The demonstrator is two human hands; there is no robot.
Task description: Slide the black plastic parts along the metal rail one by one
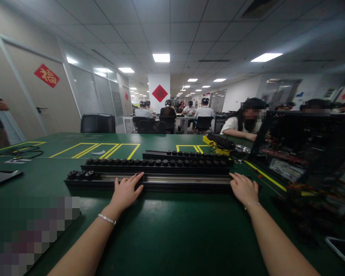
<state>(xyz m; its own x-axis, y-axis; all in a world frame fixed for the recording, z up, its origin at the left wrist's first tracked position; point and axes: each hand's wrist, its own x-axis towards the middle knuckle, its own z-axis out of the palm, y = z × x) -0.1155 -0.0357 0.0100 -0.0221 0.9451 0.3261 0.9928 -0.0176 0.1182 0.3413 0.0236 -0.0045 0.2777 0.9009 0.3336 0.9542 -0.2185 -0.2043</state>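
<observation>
Spread along the green tabletop in front of me is a long black rail (175, 184) with a pale metallic strip running down its middle. My left hand (125, 191) lies on this rail left of its centre, fingers stretched out and apart. Something small and dark is by its fingertips, too unclear to name. At the rail's right end rests my right hand (243, 188), fingers extended over the edge. Several small black parts (80, 175) sit at the rail's left end. Behind it stands a second black rail (158, 168), lined with similar black parts.
A third, shorter rail (186, 155) lies farther back. On the right is an open computer case (304, 145) with loose wires; a yellow tray (208, 140) is near it. Black cable (17, 151) lies at left. A person (244, 122) sits across the table.
</observation>
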